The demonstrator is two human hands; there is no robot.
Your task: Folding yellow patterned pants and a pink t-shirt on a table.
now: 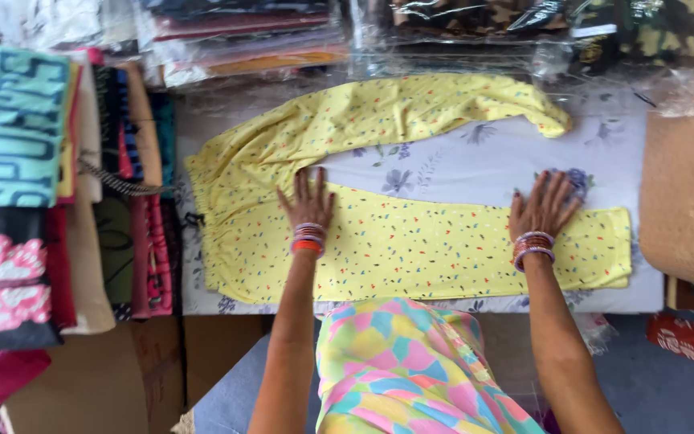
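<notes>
Flat across the middle of the frame, on a pale flower-printed table cover (475,165) — yellow speckled trousers (411,249), waistband toward the left, one leg running straight to the right edge, the other angled off toward the upper right, likely spread wide so the cloth lies smooth. Piled at the left edge: stacks of folded clothes (58,185), kept off the working space. Along the top, packs of garments in clear plastic (283,36). Lower centre, a bright patchwork-coloured garment on the person's own body (395,370). Pressed palm-down on the near leg, fingers spread, pinching nothing — left hand (307,202) by the crotch, right hand (541,207) near the hem, apparently to hold the fabric taut and flat. Smallest of all, stacked bangles (308,238) at each wrist.
</notes>
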